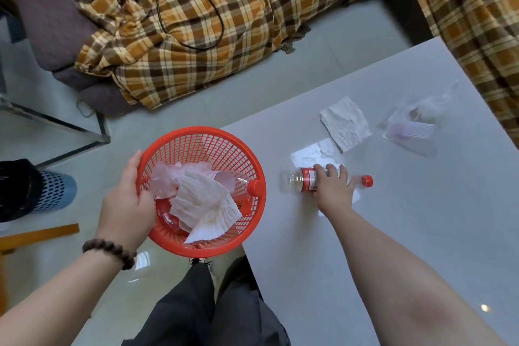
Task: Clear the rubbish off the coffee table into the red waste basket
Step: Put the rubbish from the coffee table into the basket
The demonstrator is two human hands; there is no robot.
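2 bottles, 2 tissues, 1 basket

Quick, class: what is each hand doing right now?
Left hand: grips the red plastic mesh waste basket by its rim.
Right hand: curled over the clear red-capped plastic bottle.

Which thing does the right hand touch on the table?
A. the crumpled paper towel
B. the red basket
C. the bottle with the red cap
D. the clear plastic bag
C: the right hand lies over the bottle, which rests on its side on the table.
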